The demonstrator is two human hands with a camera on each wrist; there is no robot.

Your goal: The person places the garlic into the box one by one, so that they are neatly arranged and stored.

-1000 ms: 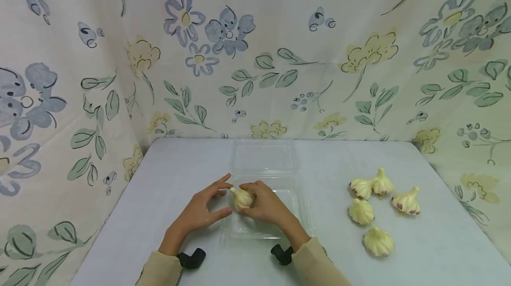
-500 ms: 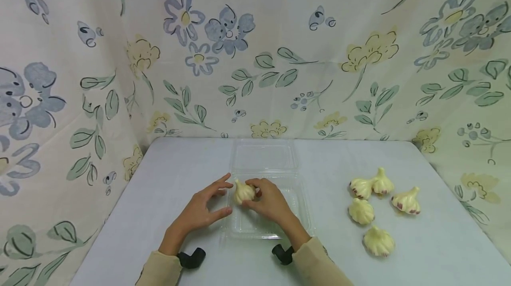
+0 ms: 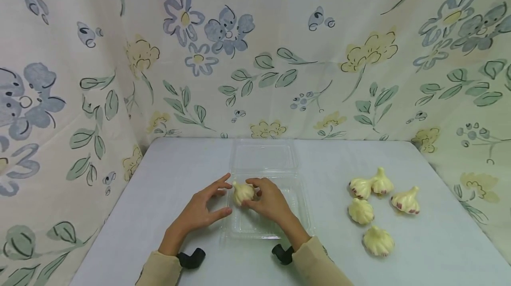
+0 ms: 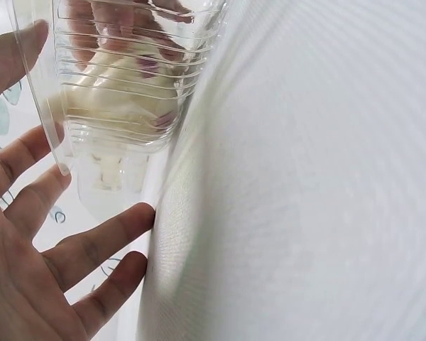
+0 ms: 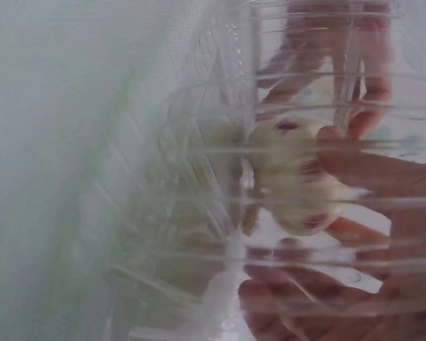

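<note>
A clear plastic container [image 3: 259, 228] stands with its lid [image 3: 263, 155] folded back flat behind it. My right hand [image 3: 271, 201] pinches a garlic bulb [image 3: 242, 193] between thumb and fingers inside the container's back left part, the stem pointing up and left. Spread in a wide curve, my left hand [image 3: 199, 208] is at the container's left rim, its fingertips touching or very near it. Through the clear wall in the left wrist view, the bulb [image 4: 121, 89] shows low in the container. The right wrist view has the bulb [image 5: 298, 177] and right hand [image 5: 405, 206] behind the ribbed wall.
Several garlic bulbs lie on the white table [image 3: 335, 250] to the right of the container; the nearest bulb [image 3: 378, 240] is at the front of that group. A floral curtain [image 3: 303, 55] hangs behind and beside the table. Black wrist mounts [image 3: 192, 258] sit at both sleeves.
Over the last second, my right hand has shifted slightly back and right, and the garlic bulb has turned so its stem points more upward. My left hand stays where it was.
</note>
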